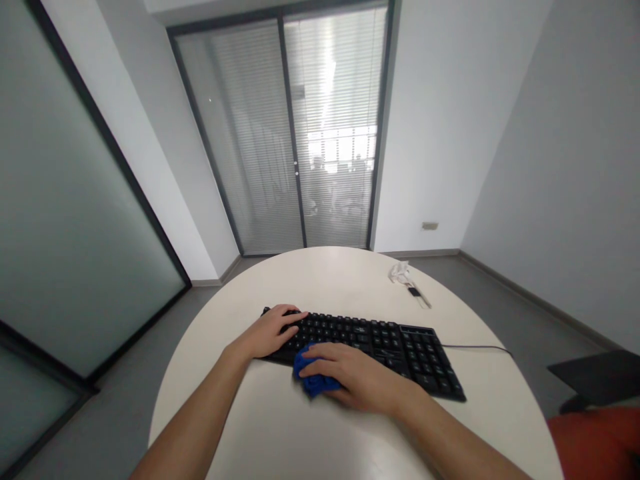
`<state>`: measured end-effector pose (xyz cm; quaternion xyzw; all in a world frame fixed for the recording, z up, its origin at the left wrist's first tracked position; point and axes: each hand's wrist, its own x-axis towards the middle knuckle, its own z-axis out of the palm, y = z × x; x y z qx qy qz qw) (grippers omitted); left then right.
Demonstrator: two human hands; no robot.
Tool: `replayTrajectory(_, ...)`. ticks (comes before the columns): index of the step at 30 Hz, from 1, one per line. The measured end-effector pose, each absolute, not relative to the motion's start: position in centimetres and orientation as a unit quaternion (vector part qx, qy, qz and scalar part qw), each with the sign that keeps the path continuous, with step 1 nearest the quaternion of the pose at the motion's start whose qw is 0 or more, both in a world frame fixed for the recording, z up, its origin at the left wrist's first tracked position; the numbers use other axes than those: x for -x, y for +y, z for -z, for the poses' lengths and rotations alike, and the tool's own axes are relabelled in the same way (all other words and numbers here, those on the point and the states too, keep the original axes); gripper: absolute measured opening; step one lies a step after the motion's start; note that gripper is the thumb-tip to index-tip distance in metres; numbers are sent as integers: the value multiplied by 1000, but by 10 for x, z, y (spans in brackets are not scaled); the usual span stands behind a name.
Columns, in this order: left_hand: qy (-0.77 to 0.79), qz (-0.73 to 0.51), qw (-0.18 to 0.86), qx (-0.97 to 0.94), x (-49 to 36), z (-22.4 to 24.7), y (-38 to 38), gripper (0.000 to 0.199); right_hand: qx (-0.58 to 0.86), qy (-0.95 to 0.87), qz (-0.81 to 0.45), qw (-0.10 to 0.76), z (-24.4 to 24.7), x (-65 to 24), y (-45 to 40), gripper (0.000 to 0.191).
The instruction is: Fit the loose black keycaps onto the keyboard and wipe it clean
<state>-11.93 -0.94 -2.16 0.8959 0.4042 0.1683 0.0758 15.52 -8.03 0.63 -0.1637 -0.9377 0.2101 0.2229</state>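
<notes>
A black keyboard (390, 351) lies across the round white table, its cable running off to the right. My left hand (273, 331) rests on the keyboard's left end, fingers stretched over the keys and apart, with nothing in them. Bunched under the fingers of my right hand (357, 377) is a blue cloth (315, 382), pressed against the front edge of the keyboard near its left half. Part of the cloth is hidden by the fingers, and my right hand covers some of the lower keys.
Toward the back right of the white table (320, 280) lie a crumpled white item (400, 272) and a small pale stick-like item with a black part (415, 292). The keyboard cable (477, 347) passes over the right edge. A red-orange chair (600, 440) stands at lower right.
</notes>
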Motion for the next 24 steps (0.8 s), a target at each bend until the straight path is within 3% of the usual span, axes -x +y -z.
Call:
replayTrajectory(5, 427, -156, 73, -888, 128, 23, -8, 41, 290, -901, -145, 288, -8, -182, -60, 54)
replayTrajectory(10, 431, -161, 73, -885, 127, 21, -9, 41, 400, -860, -112, 295, 8, -210, -32, 45)
replayTrajectory(24, 430, -178, 72, -882, 126, 22, -10, 40, 261, -910, -220, 237, -10, -181, -65, 42)
